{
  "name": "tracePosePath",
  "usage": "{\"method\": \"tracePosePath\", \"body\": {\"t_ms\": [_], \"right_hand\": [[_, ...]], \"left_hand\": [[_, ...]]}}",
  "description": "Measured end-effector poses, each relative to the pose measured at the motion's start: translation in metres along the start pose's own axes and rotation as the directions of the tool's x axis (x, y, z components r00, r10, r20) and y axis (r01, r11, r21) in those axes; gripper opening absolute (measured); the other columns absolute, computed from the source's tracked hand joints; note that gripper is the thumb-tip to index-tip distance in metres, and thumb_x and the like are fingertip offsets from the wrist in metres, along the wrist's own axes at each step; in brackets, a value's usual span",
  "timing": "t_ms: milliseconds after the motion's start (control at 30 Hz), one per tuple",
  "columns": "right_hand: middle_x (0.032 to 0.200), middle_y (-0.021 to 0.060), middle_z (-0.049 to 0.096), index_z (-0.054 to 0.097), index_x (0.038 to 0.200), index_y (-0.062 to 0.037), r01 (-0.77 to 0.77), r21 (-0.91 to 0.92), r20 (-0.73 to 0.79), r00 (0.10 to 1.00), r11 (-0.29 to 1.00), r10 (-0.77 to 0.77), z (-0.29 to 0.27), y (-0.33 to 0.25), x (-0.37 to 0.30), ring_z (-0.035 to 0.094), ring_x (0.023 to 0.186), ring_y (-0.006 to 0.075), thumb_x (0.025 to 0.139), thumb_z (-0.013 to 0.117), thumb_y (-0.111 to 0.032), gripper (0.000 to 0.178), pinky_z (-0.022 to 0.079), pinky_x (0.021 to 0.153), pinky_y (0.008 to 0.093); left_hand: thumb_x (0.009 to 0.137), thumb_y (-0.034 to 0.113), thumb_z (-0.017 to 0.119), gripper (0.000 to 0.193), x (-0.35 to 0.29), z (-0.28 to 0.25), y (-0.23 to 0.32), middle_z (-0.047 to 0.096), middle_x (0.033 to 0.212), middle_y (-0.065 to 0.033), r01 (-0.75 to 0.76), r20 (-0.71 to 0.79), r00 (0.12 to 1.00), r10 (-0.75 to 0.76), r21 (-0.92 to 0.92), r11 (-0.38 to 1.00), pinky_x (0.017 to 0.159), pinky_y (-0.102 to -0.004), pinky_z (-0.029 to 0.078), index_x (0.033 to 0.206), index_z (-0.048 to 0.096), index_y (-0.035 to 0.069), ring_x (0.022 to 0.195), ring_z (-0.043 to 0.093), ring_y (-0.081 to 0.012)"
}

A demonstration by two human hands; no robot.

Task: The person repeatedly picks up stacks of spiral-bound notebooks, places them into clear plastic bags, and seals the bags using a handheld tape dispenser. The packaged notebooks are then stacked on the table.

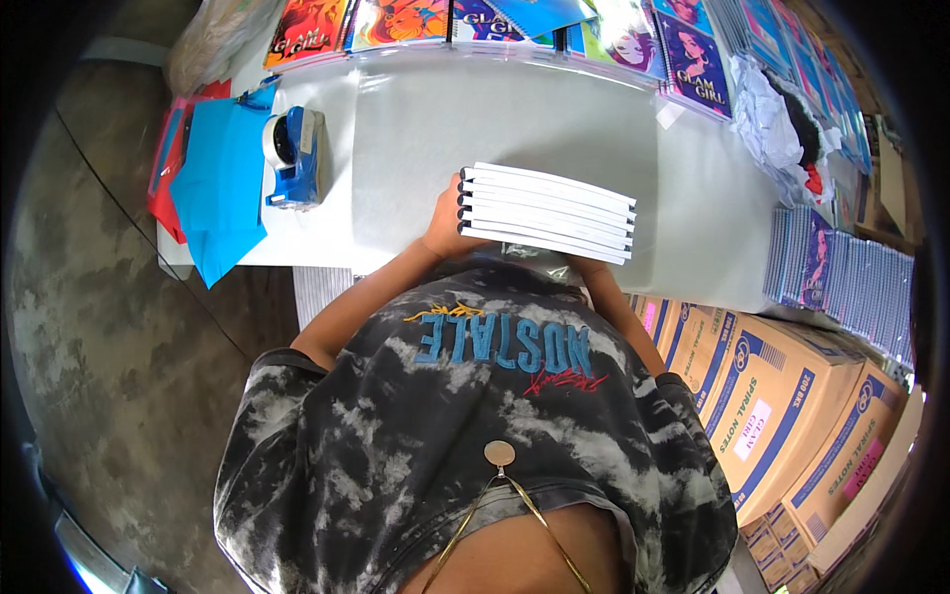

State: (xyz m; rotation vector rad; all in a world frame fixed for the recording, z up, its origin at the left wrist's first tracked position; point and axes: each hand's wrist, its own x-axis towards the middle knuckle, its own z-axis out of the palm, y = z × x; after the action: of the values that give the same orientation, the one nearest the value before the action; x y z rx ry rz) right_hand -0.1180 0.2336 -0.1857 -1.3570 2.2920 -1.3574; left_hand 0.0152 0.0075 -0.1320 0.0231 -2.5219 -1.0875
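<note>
At a table (pixel 416 129), left hand (pixel 445 225) fingers gripping a notebook stack (pixel 549 215), right hand (pixel 590 266) mostly hidden, its grip unclear.

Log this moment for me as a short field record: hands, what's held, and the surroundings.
Held: stack of notebooks, white page edges showing, dark bindings at left
Left grip: closed on the stack's left end
Right grip: at the near right side, mostly hidden
Surface: pale table
Table left: blue tape dispenser beside a blue sheet
Far edge: row of colourful notebooks
Lower right: cardboard boxes
</note>
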Motion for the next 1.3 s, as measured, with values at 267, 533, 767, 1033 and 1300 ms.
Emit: {"method": "tracePosePath", "body": {"t_ms": [267, 533, 767, 1033, 1300], "right_hand": [[0.113, 0.0121, 0.059, 0.059, 0.112, -0.0060, 0.001, -0.178, 0.075, 0.997, 0.984, 0.012, -0.001, 0.002, 0.006, 0.053, 0.108, 0.0301, 0.077, 0.068, -0.029, 0.043, 0.039, 0.096, 0.0404], [0.092, 0.0134, 0.065, 0.061, 0.102, -0.0020, -0.298, 0.195, -0.051, 0.948, 0.934, 0.313, -0.054, -0.117, 0.077, 0.064, 0.084, 0.0231, 0.066, 0.080, -0.029, 0.049, 0.050, 0.072, 0.0335], [0.054, 0.0173, 0.056, 0.064, 0.069, 0.0063, -0.815, -0.003, 0.323, 0.548, 0.579, 0.772, -0.041, -0.089, 0.105, 0.062, 0.058, 0.0265, 0.071, 0.059, -0.067, 0.074, 0.046, 0.055, 0.0355], [0.063, 0.0229, 0.061, 0.064, 0.069, 0.0062, -0.687, 0.016, 0.219, 0.711, 0.727, 0.668, -0.033, -0.078, 0.107, 0.063, 0.071, 0.0368, 0.067, 0.051, -0.077, 0.084, 0.048, 0.065, 0.0437], [0.089, 0.0226, 0.064, 0.067, 0.087, 0.0020, -0.694, -0.373, 0.144, 0.612, 0.616, 0.777, -0.058, -0.097, 0.120, 0.060, 0.090, 0.0376, 0.082, 0.044, -0.062, 0.068, 0.044, 0.080, 0.0460]], "left_hand": [[0.060, 0.033, 0.080, 0.061, -0.005, 0.005, -0.010, 0.058, 0.109, -0.0141, 0.247, 0.101, 0.967, -0.236, -0.117, 0.962, 0.088, -0.0372, 0.045, 0.111, 0.057, 0.006, 0.104, 0.054, -0.0317], [0.064, 0.035, 0.082, 0.081, 0.037, -0.057, 0.053, 0.061, 0.108, -0.0183, 0.541, 0.175, 0.839, -0.516, -0.379, 0.751, 0.086, -0.0332, 0.048, 0.124, 0.041, -0.001, 0.099, 0.060, -0.0235], [0.074, 0.058, 0.064, 0.068, 0.064, -0.061, 0.012, 0.061, 0.075, -0.0169, 0.889, 0.611, 0.288, -0.738, 0.117, 0.443, 0.064, -0.0337, 0.047, 0.097, 0.061, -0.006, 0.067, 0.057, -0.0184], [0.069, 0.061, 0.068, 0.071, 0.062, -0.068, 0.036, 0.064, 0.078, -0.0124, 0.810, 0.426, 0.580, -0.695, -0.211, 0.547, 0.061, -0.0322, 0.046, 0.089, 0.066, -0.007, 0.069, 0.057, -0.0177], [0.078, 0.063, 0.055, 0.070, 0.078, -0.088, 0.036, 0.063, 0.100, -0.0204, 0.733, 0.185, 0.452, -0.873, 0.480, 0.481, 0.085, -0.0392, 0.045, 0.102, 0.063, -0.003, 0.098, 0.059, -0.0324]]}}
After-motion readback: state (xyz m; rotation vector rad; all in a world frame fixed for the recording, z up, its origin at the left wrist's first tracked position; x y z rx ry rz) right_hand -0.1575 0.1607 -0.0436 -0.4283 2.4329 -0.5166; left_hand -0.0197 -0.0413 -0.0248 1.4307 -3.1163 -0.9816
